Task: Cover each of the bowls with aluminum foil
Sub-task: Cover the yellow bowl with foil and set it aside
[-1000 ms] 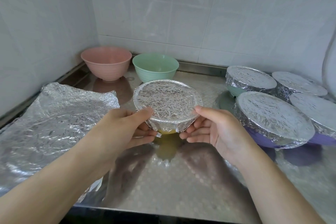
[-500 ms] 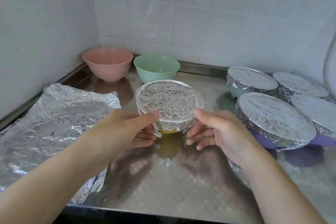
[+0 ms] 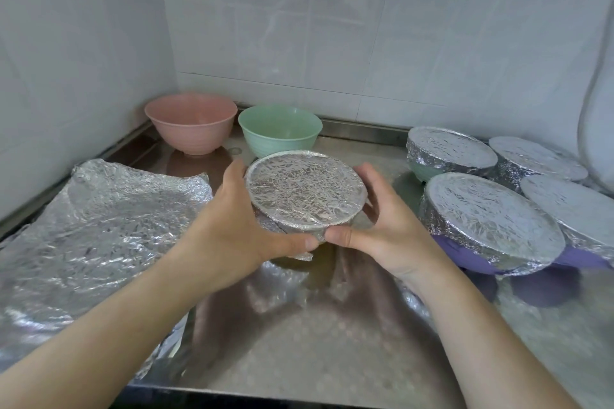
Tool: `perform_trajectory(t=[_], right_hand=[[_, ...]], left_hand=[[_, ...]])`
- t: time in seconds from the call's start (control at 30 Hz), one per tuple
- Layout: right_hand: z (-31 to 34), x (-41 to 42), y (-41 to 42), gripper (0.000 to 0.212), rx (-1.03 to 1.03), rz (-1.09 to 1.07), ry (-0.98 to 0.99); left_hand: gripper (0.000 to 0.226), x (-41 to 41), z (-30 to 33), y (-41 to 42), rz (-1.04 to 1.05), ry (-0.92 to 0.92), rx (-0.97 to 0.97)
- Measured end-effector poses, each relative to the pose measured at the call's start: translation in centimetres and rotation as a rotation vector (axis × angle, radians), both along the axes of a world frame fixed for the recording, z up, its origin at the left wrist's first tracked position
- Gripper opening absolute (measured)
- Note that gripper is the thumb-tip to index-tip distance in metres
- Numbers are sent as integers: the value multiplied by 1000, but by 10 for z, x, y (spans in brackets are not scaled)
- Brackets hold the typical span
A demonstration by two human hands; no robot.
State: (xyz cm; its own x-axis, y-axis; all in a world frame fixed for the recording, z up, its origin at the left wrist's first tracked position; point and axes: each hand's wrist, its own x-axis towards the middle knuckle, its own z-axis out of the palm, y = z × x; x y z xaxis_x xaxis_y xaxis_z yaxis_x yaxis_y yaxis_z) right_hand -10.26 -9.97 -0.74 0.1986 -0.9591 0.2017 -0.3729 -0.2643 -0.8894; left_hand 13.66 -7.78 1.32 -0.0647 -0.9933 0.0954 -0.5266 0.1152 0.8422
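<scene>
Head view: foil-topped bowl (image 3: 307, 191) held above the table (image 3: 332, 342), both hands cupped round it.

Left of that bowl, loose foil sheet (image 3: 99, 226); behind it, pink bowl (image 3: 191, 121) and green bowl (image 3: 280, 129), both uncovered. Left hand (image 3: 239, 229) and right hand (image 3: 382, 226) wrapped round the rim, thumbs nearly meeting at the near edge. Right of it, four covered bowls (image 3: 491, 219). Likely light, stiff in the body; foil thin, easily torn, best gripped low on the sides. Compared with a second ago: grip moved from underneath to encircling the rim.
</scene>
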Motion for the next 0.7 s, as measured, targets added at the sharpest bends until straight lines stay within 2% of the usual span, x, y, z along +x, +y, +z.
perform_trajectory(t=[0.03,0.07,0.2,0.3,0.37,0.47,0.6,0.7], right_hand=[[-2,0,-2,111,-19,35,-26],[-3,0,-2,105,-33,46,-52],[-7,-10,-3,114,-16,56,-116],[-10,-15,-1,101,-12,63,-101],[-13,-12,-1,101,-12,24,-95],[-11,-3,2,111,-25,22,-36],[-9,0,6,97,-89,35,59],[-10,0,8,95,-98,24,77]], left_hand=[[119,-1,1,0,13,15,-11],[121,-2,1,1,21,33,-24],[138,6,4,3,6,83,-26],[150,17,8,6,-46,88,33],[154,21,9,10,-65,89,49],[158,19,6,13,-65,98,29],[158,17,-2,13,-63,79,-28],[155,18,-6,12,-70,96,-40]])
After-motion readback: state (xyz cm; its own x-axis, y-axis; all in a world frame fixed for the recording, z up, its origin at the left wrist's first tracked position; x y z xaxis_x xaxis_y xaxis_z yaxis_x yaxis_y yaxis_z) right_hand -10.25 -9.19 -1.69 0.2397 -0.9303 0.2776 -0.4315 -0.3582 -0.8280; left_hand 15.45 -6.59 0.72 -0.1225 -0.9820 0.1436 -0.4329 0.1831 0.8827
